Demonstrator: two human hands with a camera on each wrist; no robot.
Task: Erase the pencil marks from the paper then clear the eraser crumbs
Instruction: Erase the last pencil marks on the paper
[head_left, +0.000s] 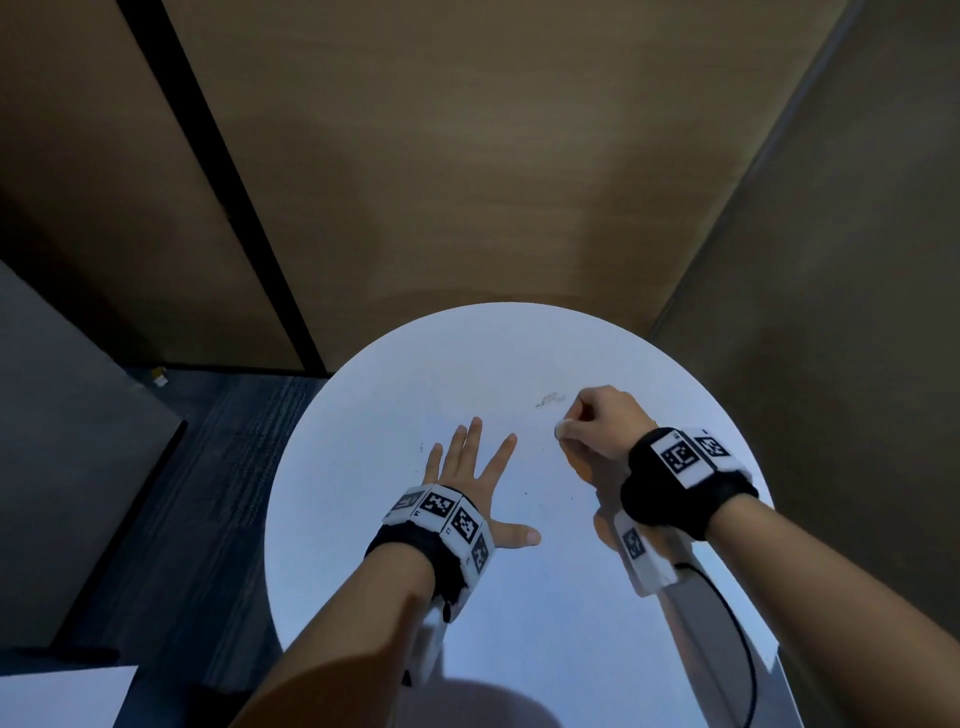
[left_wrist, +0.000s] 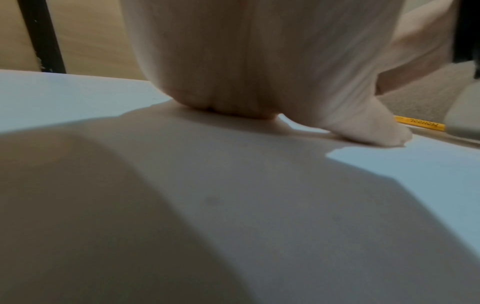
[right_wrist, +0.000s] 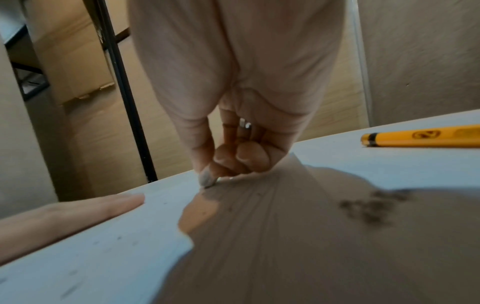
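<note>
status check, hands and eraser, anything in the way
Left hand flat, fingers spread on white paper. Right hand pinches small grey-white eraser against sheet. Dark crumb pile beside it. Yellow pencil lies clear.

A round white desk (head_left: 395, 374) carries a sheet of paper (right_wrist: 109, 242). Dark eraser crumbs (head_left: 549, 400) lie near one o'clock. A yellow pencil (right_wrist: 426, 135) lies toward three o'clock.

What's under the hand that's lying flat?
The flat, spread left hand rests on the white sheet of paper over the table. Tiny dark eraser crumbs lie beside it. Any marks or crumbs under the palm are hidden.
</note>
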